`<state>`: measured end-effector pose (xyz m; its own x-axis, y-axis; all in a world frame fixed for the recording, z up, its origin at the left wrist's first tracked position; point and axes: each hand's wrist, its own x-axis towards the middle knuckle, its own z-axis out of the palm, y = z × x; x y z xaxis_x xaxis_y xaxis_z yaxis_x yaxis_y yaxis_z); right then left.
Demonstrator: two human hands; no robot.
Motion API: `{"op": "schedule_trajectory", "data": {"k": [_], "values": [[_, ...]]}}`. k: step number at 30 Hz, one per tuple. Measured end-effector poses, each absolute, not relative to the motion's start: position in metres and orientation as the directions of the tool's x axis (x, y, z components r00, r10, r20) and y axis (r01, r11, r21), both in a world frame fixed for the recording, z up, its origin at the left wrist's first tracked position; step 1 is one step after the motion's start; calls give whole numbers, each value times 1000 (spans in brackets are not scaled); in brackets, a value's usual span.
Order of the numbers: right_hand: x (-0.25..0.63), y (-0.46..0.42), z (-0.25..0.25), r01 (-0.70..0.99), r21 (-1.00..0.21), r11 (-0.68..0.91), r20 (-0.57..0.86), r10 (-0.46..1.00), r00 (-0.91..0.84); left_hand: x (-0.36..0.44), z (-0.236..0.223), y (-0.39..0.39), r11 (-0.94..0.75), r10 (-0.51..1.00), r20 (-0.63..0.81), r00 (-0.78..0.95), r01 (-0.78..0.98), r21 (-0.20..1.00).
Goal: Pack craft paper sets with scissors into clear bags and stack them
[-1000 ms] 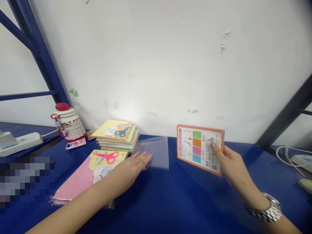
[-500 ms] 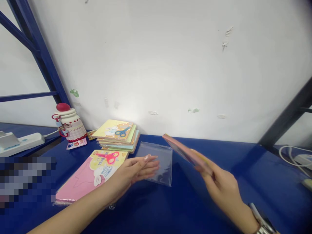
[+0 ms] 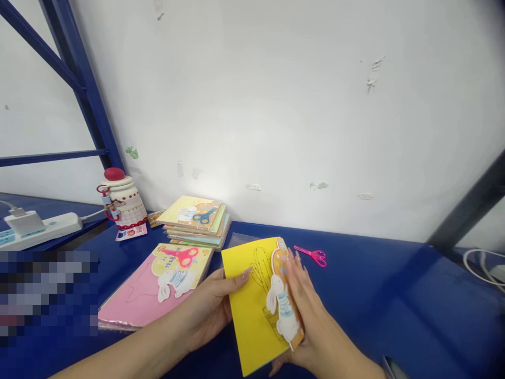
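Note:
A yellow paper-craft pad (image 3: pixel 252 310) with a cactus line drawing is tilted up between my hands. Along its right side runs an orange card strip with a white rabbit (image 3: pixel 287 310). My left hand (image 3: pixel 215 302) is closed on the pad's left edge, thumb on the front and fingers behind. Straight fingers of my right hand (image 3: pixel 305 310) press against the strip's right edge, with a fingertip showing under the lower edge. Just beyond that hand, pink scissors (image 3: pixel 313 256) lie on the blue table (image 3: pixel 374 305). A clear plastic sleeve (image 3: pixel 244 240) is mostly hidden behind the pad.
At left lies a pink packaged pad (image 3: pixel 134 289) with red scissors (image 3: pixel 183 256) on top. Behind it are a stack of packaged pads (image 3: pixel 197 226) and a bottle (image 3: pixel 128 202). A power strip (image 3: pixel 51 229) is far left; white cables (image 3: pixel 473 263) lie far right.
The pad has come from my right hand to the middle, its yellow face now showing, and my left hand has taken hold too. Pink scissors now show on the table at right.

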<state>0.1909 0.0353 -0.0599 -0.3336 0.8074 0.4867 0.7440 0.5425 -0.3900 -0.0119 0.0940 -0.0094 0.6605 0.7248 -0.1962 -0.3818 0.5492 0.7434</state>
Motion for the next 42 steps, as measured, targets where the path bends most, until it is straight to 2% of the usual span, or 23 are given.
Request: {"op": "schedule_trajectory", "data": {"k": [5, 9, 13, 16, 18, 20, 22, 25, 27, 28, 31, 34, 36, 39, 42], "values": [[187, 34, -74, 511, -780, 360, 326, 932, -159, -15, -11, 98, 549, 737, -228, 636, -366, 752], [188, 32, -60, 159, -960, 232, 236, 972, 1, -17, -13, 104, 540, 759, -233, 609, -388, 747], [198, 36, -41, -219, -974, 61, 11, 975, 224, -19, -13, 110, 544, 781, -268, 564, -405, 734], [205, 38, -32, -485, -874, -31, -131, 976, 174, -19, -10, 113, 581, 777, -320, 543, -422, 695], [206, 39, -28, -562, -825, -60, -161, 978, 132, -20, -9, 114, 610, 762, -343, 550, -431, 665], [204, 38, -26, -578, -814, -63, -168, 977, 130, -20, -8, 114, 622, 753, -348, 558, -433, 653], [202, 36, -28, -525, -850, -38, -129, 982, 137, -20, -8, 114, 613, 759, -341, 554, -434, 660], [199, 33, -36, -314, -943, 111, 115, 993, 6, -20, -9, 114, 572, 792, -329, 515, -435, 695], [198, 32, -42, -169, -951, 257, 277, 955, -103, -19, -9, 113, 546, 813, -332, 479, -428, 720], [198, 31, -45, -116, -947, 299, 312, 942, -121, -19, -9, 113, 533, 823, -331, 462, -424, 732], [198, 31, -44, -76, -970, 230, 235, 970, -64, -19, -9, 110, 490, 842, -299, 449, -406, 771], [194, 31, -37, -201, -977, 72, 86, 994, -64, -20, -8, 105, 431, 839, -210, 502, -378, 819], [191, 30, -36, -265, -964, 15, 39, 996, -86, -20, -9, 100, 380, 823, -148, 548, -337, 862], [190, 27, -39, -221, -972, 75, 85, 996, -40, -20, -10, 94, 297, 763, -69, 643, -253, 921], [201, 25, -41, 52, -965, 256, 258, 966, 26, -20, -9, 89, 238, 680, -27, 732, -187, 953]]}}
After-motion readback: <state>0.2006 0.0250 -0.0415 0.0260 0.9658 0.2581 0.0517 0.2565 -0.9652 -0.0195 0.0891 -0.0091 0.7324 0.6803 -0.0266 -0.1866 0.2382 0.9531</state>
